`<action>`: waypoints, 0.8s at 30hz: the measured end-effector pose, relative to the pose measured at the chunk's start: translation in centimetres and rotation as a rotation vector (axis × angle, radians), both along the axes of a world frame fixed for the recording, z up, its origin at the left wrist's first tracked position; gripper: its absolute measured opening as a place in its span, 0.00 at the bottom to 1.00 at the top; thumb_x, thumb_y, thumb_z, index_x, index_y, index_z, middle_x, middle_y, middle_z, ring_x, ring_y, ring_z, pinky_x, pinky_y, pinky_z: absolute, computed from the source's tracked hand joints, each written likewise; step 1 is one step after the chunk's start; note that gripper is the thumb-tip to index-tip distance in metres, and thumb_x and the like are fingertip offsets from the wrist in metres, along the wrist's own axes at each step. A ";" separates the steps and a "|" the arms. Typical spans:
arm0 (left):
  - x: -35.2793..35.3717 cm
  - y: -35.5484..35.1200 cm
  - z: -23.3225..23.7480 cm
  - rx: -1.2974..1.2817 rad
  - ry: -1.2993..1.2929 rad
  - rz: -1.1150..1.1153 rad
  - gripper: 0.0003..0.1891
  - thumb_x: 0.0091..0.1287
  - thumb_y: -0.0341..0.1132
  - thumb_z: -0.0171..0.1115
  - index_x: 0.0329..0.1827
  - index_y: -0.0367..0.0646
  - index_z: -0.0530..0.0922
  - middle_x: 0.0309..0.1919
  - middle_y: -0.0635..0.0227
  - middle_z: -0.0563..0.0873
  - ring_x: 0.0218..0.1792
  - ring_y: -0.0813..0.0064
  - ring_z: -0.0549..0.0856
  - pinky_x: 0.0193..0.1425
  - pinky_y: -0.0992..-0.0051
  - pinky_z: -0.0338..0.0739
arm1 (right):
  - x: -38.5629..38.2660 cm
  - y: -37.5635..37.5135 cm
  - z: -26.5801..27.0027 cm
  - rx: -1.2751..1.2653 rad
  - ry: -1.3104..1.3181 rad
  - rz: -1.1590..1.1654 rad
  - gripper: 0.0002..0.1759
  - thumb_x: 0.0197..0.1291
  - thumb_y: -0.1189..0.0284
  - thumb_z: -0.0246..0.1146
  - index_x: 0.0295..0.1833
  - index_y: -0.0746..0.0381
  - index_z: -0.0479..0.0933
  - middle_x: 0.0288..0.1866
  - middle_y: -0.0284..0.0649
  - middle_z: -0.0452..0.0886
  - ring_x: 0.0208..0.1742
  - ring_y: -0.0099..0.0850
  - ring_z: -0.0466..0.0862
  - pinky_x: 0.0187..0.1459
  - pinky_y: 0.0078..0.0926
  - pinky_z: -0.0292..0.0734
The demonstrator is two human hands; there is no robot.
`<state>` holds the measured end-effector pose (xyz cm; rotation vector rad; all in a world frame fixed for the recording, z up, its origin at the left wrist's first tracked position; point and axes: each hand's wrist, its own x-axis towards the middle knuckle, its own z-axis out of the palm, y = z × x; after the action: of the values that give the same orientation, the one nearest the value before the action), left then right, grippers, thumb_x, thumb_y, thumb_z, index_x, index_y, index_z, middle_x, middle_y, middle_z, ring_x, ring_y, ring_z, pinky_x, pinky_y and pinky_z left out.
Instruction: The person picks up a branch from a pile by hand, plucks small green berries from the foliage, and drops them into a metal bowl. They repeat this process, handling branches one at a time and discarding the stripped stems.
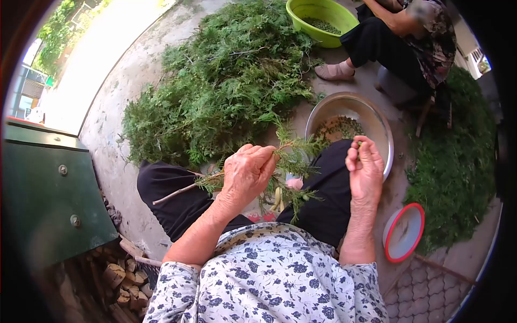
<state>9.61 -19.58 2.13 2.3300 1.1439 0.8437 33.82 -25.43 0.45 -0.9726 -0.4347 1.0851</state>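
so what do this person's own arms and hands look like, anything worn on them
The left hand and right hand are bare: no gloves, and no ring or watch shows. The forearms are uncovered. Short sleeves of a white blouse printed with dark blue flowers end around the elbows.

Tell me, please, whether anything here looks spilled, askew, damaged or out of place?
Nothing stands out. The left hand grips a conifer sprig, the right hand pinches a small green bit near the steel basin, which sits level with its pickings inside. The cut greenery lies in heaps on the ground.
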 end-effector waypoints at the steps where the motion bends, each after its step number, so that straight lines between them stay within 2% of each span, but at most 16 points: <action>1: 0.0 0.6 0.0 0.007 -0.002 0.000 0.07 0.61 0.33 0.60 0.31 0.37 0.78 0.22 0.63 0.80 0.24 0.66 0.78 0.28 0.72 0.72 | 1.9 -0.5 -0.5 -0.021 -0.046 -0.066 0.10 0.65 0.72 0.56 0.47 0.67 0.75 0.36 0.37 0.77 0.30 0.20 0.75 0.26 0.15 0.69; 3: 0.3 1.5 -0.1 -0.299 -0.090 0.116 0.11 0.64 0.35 0.57 0.29 0.35 0.77 0.18 0.61 0.77 0.20 0.72 0.75 0.27 0.74 0.69 | 5.2 -1.3 -2.7 -0.140 -0.243 -0.190 0.09 0.64 0.75 0.56 0.47 0.68 0.74 0.37 0.37 0.77 0.32 0.22 0.77 0.30 0.17 0.73; 4: 0.6 2.0 -0.6 -0.353 -0.246 0.151 0.15 0.67 0.37 0.55 0.27 0.35 0.76 0.13 0.67 0.72 0.17 0.82 0.66 0.24 0.77 0.63 | 7.1 -2.1 -4.6 -0.182 -0.282 -0.220 0.10 0.63 0.78 0.55 0.48 0.69 0.75 0.40 0.38 0.78 0.39 0.26 0.79 0.39 0.20 0.75; 5: 0.7 2.4 -0.4 -0.349 -0.249 0.149 0.15 0.67 0.37 0.55 0.27 0.35 0.76 0.13 0.67 0.72 0.17 0.82 0.66 0.24 0.77 0.63 | 8.7 -2.6 -6.3 -0.177 -0.285 -0.222 0.10 0.63 0.78 0.55 0.48 0.69 0.75 0.40 0.38 0.78 0.39 0.26 0.79 0.39 0.20 0.75; 7: 0.8 3.3 0.1 -0.566 -0.359 0.226 0.15 0.65 0.38 0.55 0.25 0.35 0.76 0.15 0.63 0.77 0.18 0.76 0.73 0.26 0.73 0.68 | 10.8 -3.4 -8.3 -0.393 -0.522 -0.338 0.12 0.61 0.79 0.55 0.50 0.71 0.75 0.45 0.41 0.79 0.45 0.28 0.79 0.50 0.22 0.72; 8: 0.9 3.7 -0.3 -0.583 -0.402 0.244 0.16 0.66 0.40 0.55 0.26 0.35 0.78 0.13 0.67 0.73 0.19 0.83 0.68 0.24 0.75 0.65 | 11.3 -4.0 -8.7 -0.443 -0.585 -0.357 0.14 0.60 0.80 0.56 0.50 0.71 0.76 0.48 0.41 0.80 0.49 0.28 0.77 0.55 0.21 0.67; 9: 0.9 4.0 -0.5 -0.577 -0.404 0.240 0.16 0.66 0.40 0.55 0.26 0.35 0.78 0.13 0.67 0.73 0.19 0.83 0.68 0.24 0.75 0.65 | 11.7 -4.3 -9.1 -0.438 -0.584 -0.361 0.14 0.60 0.80 0.56 0.50 0.71 0.76 0.48 0.41 0.80 0.49 0.28 0.77 0.55 0.21 0.67; 11: 0.9 4.4 -1.0 -0.612 -0.396 0.285 0.17 0.66 0.40 0.54 0.26 0.35 0.77 0.13 0.69 0.71 0.19 0.83 0.66 0.23 0.76 0.63 | 12.5 -4.6 -10.1 -0.599 -0.886 -0.472 0.14 0.59 0.79 0.56 0.50 0.69 0.77 0.47 0.40 0.81 0.47 0.27 0.77 0.53 0.22 0.69; 12: 0.9 4.5 -1.3 -0.610 -0.405 0.282 0.18 0.67 0.41 0.54 0.25 0.35 0.77 0.12 0.72 0.69 0.19 0.84 0.65 0.23 0.77 0.60 | 12.1 -4.3 -9.6 -0.598 -0.885 -0.478 0.14 0.59 0.79 0.56 0.50 0.69 0.77 0.47 0.40 0.81 0.47 0.27 0.77 0.53 0.22 0.69; 15: 1.2 4.2 -1.6 -0.651 -0.440 0.304 0.18 0.67 0.41 0.53 0.24 0.35 0.77 0.12 0.74 0.67 0.19 0.85 0.63 0.22 0.77 0.59 | 7.8 -2.9 -5.3 -0.370 -0.695 -0.383 0.12 0.60 0.76 0.58 0.48 0.68 0.78 0.40 0.35 0.80 0.40 0.23 0.78 0.45 0.19 0.72; 16: 1.5 4.0 -1.9 -0.668 -0.512 0.300 0.16 0.67 0.41 0.57 0.26 0.38 0.76 0.17 0.85 0.64 0.20 0.90 0.58 0.22 0.81 0.51 | 5.7 -2.4 -3.5 -0.303 -0.650 -0.319 0.10 0.59 0.76 0.60 0.46 0.68 0.78 0.39 0.33 0.80 0.38 0.20 0.77 0.41 0.17 0.72; 17: 1.6 3.9 -1.9 -0.674 -0.508 0.293 0.16 0.67 0.41 0.57 0.26 0.38 0.76 0.17 0.85 0.64 0.20 0.90 0.58 0.22 0.81 0.51 | 3.4 -1.8 -1.9 -0.209 -0.647 -0.268 0.08 0.58 0.78 0.61 0.43 0.66 0.79 0.37 0.31 0.80 0.36 0.19 0.77 0.38 0.16 0.72; 18: 1.5 3.8 -1.9 -0.693 -0.485 0.293 0.16 0.67 0.41 0.57 0.26 0.38 0.76 0.17 0.85 0.64 0.20 0.90 0.58 0.22 0.81 0.51 | 1.3 -1.6 0.1 -0.175 -0.822 -0.186 0.06 0.56 0.79 0.63 0.40 0.65 0.80 0.34 0.31 0.79 0.34 0.18 0.77 0.37 0.16 0.72; 19: 1.3 3.7 -1.9 -0.709 -0.464 0.293 0.15 0.67 0.41 0.57 0.26 0.39 0.77 0.17 0.85 0.64 0.20 0.90 0.58 0.22 0.81 0.51 | -0.3 -1.1 1.1 -0.016 -0.989 -0.111 0.06 0.54 0.80 0.64 0.39 0.65 0.80 0.33 0.33 0.77 0.30 0.18 0.76 0.34 0.15 0.73; 20: 1.2 3.7 -2.3 -0.705 -0.478 0.293 0.15 0.67 0.42 0.57 0.27 0.39 0.77 0.16 0.85 0.64 0.20 0.91 0.57 0.22 0.81 0.51 | -2.0 -0.8 2.1 0.029 -0.856 -0.017 0.08 0.53 0.82 0.65 0.40 0.66 0.80 0.35 0.34 0.77 0.29 0.19 0.76 0.32 0.15 0.73; 24: 1.0 3.5 -2.6 -0.726 -0.490 0.303 0.16 0.66 0.43 0.58 0.27 0.39 0.78 0.16 0.85 0.65 0.20 0.92 0.58 0.21 0.82 0.52 | -5.2 0.5 2.1 0.035 -0.915 -0.002 0.11 0.50 0.84 0.66 0.41 0.64 0.80 0.37 0.35 0.77 0.29 0.20 0.76 0.30 0.16 0.73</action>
<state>10.57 -16.12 -0.46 1.3006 1.3057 0.8463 28.63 -24.95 2.51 -1.4089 -1.1845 0.5684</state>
